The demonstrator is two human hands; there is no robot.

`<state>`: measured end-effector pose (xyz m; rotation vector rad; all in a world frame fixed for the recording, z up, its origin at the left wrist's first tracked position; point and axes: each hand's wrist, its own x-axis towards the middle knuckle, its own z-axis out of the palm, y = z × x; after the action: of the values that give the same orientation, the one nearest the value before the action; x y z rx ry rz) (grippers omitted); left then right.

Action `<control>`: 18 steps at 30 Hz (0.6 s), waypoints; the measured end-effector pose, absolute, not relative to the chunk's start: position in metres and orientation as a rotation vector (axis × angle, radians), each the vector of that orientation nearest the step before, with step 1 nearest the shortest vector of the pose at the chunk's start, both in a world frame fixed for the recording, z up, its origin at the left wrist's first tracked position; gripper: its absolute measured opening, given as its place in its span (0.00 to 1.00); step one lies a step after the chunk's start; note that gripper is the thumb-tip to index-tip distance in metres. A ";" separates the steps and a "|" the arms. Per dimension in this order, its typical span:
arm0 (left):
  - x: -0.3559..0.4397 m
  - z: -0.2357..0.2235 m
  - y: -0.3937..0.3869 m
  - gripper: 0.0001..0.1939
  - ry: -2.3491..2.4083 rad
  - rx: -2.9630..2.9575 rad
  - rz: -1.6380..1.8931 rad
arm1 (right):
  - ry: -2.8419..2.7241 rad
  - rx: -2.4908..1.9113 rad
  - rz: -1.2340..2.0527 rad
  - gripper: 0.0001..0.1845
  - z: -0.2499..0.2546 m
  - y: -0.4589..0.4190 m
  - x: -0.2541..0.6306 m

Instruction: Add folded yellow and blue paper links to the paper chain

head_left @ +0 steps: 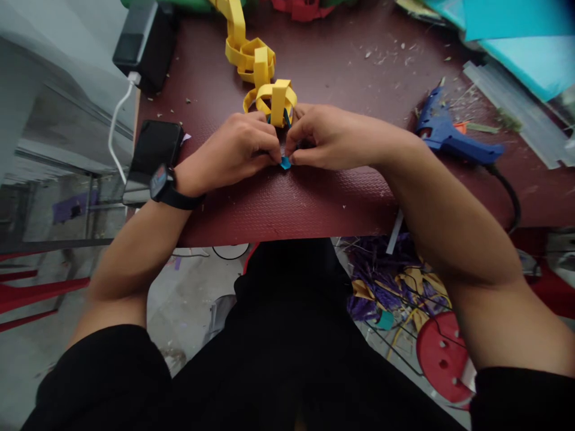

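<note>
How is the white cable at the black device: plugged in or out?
Plugged in: the white cable ends in a plug set against the black device, no gap visible.

Phone (158, 149) left of glue gun (458, 134)

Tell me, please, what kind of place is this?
Probably a small craft workshop: a blue glue gun, a chain of yellow paper-like loops and bright blue sheets lie on the dark red table.
</note>
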<state>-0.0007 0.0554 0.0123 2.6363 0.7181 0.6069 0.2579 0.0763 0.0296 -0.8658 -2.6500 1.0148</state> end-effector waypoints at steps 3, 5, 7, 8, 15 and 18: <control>-0.001 0.014 0.056 0.12 0.675 2.627 0.603 | -2.643 -0.894 0.971 0.10 0.026 0.078 0.258; -0.001 0.015 0.056 0.14 0.657 2.607 0.600 | -2.632 -0.901 0.956 0.09 0.024 0.079 0.258; -0.002 0.015 0.056 0.17 0.660 2.590 0.590 | -2.638 -0.901 0.945 0.10 0.023 0.079 0.257; -0.002 0.015 0.056 0.17 0.655 2.588 0.582 | -2.648 -0.892 0.944 0.11 0.024 0.078 0.256; -0.003 0.012 0.057 0.17 0.651 2.579 0.606 | -2.669 -0.858 0.985 0.10 0.030 0.077 0.261; -0.003 0.010 0.057 0.15 0.685 2.562 0.602 | -2.685 -0.854 1.050 0.12 0.039 0.081 0.272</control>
<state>-0.0025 0.0571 0.0101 2.5616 0.6846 0.6016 0.2718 0.0805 0.0388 -0.8541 -2.6855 1.0498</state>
